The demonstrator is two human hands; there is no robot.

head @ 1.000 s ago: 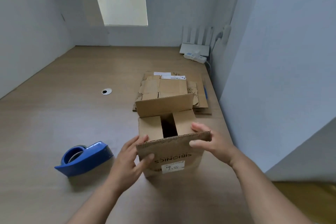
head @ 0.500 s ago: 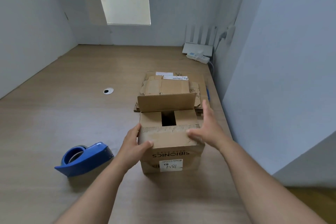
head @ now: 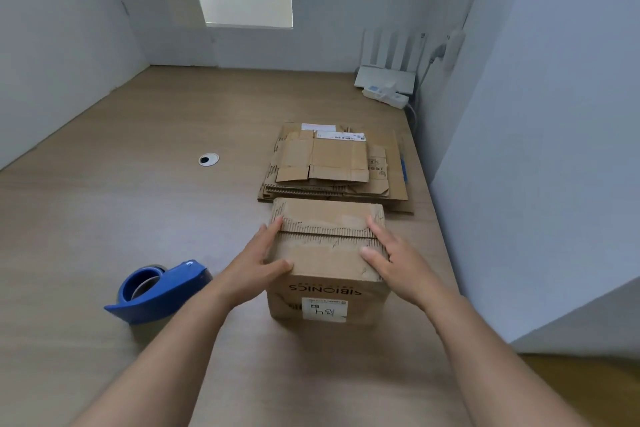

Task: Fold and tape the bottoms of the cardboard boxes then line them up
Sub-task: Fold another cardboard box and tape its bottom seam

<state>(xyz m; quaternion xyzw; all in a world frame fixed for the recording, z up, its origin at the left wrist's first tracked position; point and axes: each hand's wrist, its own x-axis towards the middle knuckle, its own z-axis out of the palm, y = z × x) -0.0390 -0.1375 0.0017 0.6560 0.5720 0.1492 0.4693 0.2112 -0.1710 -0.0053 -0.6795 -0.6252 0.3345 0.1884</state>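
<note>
A brown cardboard box (head: 327, 255) stands upside down on the wooden table, its printed name inverted on the near face. Both bottom flaps lie flat and meet along a ragged seam across the top. My left hand (head: 265, 258) presses on the box's left edge, thumb on the near flap. My right hand (head: 388, 255) lies flat on the right edge, fingers spread over the seam. A blue tape dispenser (head: 157, 291) rests on the table to the left of the box, apart from both hands.
A stack of flattened cardboard boxes (head: 334, 166) lies just behind the box. A round cable hole (head: 209, 159) is in the table (head: 104, 218) further left. A white router (head: 386, 80) and power strip sit at the far right corner. White walls close in on three sides.
The far flap stood upright; now both flaps are folded down and closed. My hands moved from the near flap's edge to the top's left and right sides.
</note>
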